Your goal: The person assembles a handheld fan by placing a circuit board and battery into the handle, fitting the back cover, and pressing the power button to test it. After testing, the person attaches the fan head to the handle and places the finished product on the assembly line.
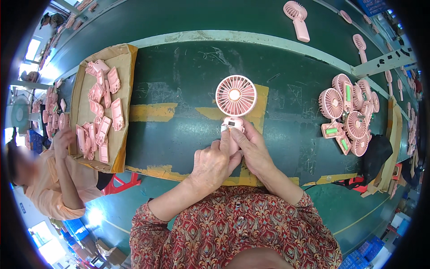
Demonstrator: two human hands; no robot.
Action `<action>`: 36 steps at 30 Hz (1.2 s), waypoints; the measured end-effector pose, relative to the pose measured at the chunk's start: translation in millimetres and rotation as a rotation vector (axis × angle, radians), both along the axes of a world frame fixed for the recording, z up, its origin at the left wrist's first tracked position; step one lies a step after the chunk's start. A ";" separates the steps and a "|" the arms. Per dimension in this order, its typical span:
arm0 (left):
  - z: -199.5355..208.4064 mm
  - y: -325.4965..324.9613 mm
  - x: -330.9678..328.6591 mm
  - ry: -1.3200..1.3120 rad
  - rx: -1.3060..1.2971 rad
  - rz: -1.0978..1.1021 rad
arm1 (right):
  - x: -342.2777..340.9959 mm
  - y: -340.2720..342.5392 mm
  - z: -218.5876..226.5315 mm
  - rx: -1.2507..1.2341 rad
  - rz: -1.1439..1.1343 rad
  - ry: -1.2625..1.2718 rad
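Note:
A pink handheld fan (235,95) with a round grille is held upright over the green workbench, its head pointing away from me. My left hand (212,162) is closed around the left side of its handle, the thumb pressed near a small dark window below the grille. From the other side my right hand (254,148) grips the same handle, with its thumb on the front. The lower handle is mostly hidden behind my fingers.
A shallow cardboard box (125,134) at left holds several pink handle shells. At right lies a pile of pink fans (357,124), some showing green batteries. Beyond the pale rail, another pink fan (297,20) lies on a green surface. A co-worker (58,175) sits at far left.

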State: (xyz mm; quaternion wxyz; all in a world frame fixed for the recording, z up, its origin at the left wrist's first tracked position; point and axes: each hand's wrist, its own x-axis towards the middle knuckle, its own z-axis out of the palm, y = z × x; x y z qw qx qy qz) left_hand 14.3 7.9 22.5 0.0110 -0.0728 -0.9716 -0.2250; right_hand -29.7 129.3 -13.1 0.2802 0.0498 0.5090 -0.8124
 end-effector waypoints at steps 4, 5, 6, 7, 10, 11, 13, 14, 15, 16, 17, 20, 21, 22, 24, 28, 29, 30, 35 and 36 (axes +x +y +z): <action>-4.5 -4.9 -0.6 -0.016 0.137 0.044 | -2.1 4.4 -6.0 -0.042 0.008 -0.023; -9.9 -8.1 -1.1 -0.028 0.211 0.065 | -2.6 5.7 -6.6 -0.038 0.009 -0.021; -15.0 -12.3 -2.0 -0.025 0.214 0.067 | -2.6 6.4 -5.6 -0.132 -0.005 -0.038; -21.0 -17.1 -4.4 -0.238 0.545 0.122 | -2.5 6.9 -4.5 -0.227 -0.018 -0.055; -13.9 -21.8 -14.2 -0.621 1.047 0.186 | -2.9 8.3 -2.4 -0.307 -0.052 -0.039; -11.9 -21.4 -16.3 -0.695 1.012 0.162 | -3.0 9.1 -1.7 -0.302 -0.051 -0.038; -13.1 -21.0 -15.2 -0.767 0.981 0.143 | -2.7 9.1 0.7 -0.299 -0.036 -0.002; -15.5 -19.4 -12.3 -0.617 0.933 0.106 | -3.7 10.3 3.2 -0.294 -0.031 -0.003; -16.3 -17.8 -10.2 -0.469 0.882 0.069 | -5.4 12.9 7.9 -0.273 0.006 -0.004; -14.9 -17.3 -8.8 -0.470 0.890 0.071 | -6.4 14.7 12.1 -0.253 0.044 -0.006; -11.1 -17.0 -7.4 -0.456 0.782 0.039 | -5.1 15.6 14.9 -0.289 0.044 -0.005; -0.3 -11.7 -4.2 -0.354 0.599 -0.010 | -2.3 17.3 21.2 -0.256 0.026 -0.006; 2.0 -9.9 -3.2 -0.266 0.515 -0.032 | -0.8 17.7 24.0 -0.251 0.029 -0.006; 1.1 -9.0 -2.2 -0.265 0.520 -0.030 | 1.4 18.1 26.2 -0.227 0.019 -0.008; -2.6 -7.6 -0.9 -0.121 0.530 -0.074 | 4.4 17.3 30.1 -0.206 -0.014 -0.025; -5.0 -6.2 -0.1 -0.009 0.506 -0.097 | 7.1 16.8 28.5 -0.215 -0.029 -0.016; -5.9 -6.4 0.1 0.012 0.521 -0.102 | 7.7 15.9 29.4 -0.215 -0.041 -0.021; -6.2 -5.7 -0.1 0.035 0.536 -0.110 | 8.0 16.0 30.6 -0.216 -0.055 -0.025; -8.8 -6.6 -5.2 -0.207 0.682 0.002 | 0.2 8.8 24.7 -0.212 -0.117 -0.083; -9.8 -7.7 -7.2 -0.378 0.850 0.086 | -2.0 5.3 23.8 -0.171 -0.112 -0.082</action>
